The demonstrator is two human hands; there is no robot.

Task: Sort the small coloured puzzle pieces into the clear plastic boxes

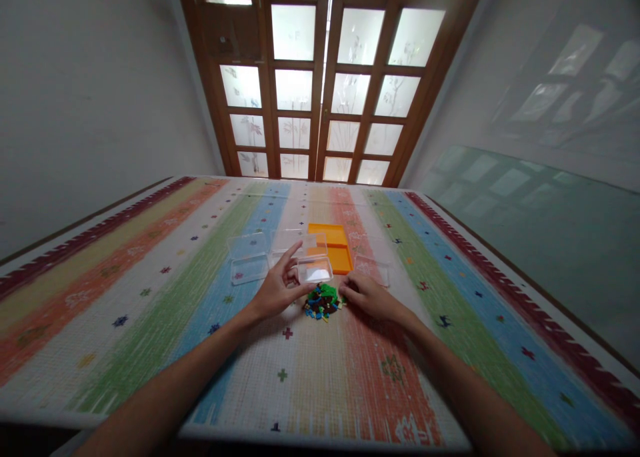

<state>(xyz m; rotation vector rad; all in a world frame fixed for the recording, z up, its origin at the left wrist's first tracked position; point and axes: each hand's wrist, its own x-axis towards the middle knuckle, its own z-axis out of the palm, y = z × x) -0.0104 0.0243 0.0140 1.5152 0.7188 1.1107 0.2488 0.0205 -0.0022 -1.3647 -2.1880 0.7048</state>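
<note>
1. Table (165,310), striped cloth on top: it's carrying everything, w/ your forearms reaching in from the near L & R corners.
2. Your L hand (277,287) is resting at the pile's upper L: thumb & index spread wide, other fingers curled. Can't tell if they have hold of anything.
3. Your R hand (367,294) is sitting just R of the pile, fingertips bunched. Can't tell if a pc is pinched there.
4. Farther L, a clear box (250,270) is lying w/ its lid laid back.
5. Orange box (340,260) is lying beyond the pile, its two halves unfolded away from you.
6. Clear tray (316,270) is sitting betw. L hand & orange box, partly blocking the way there.
7. Key relation: the pile (323,302) of small multicolored pcs is lying betw. both hands, roundish, no clear long axis; neither hand is plainly nearer.
</note>
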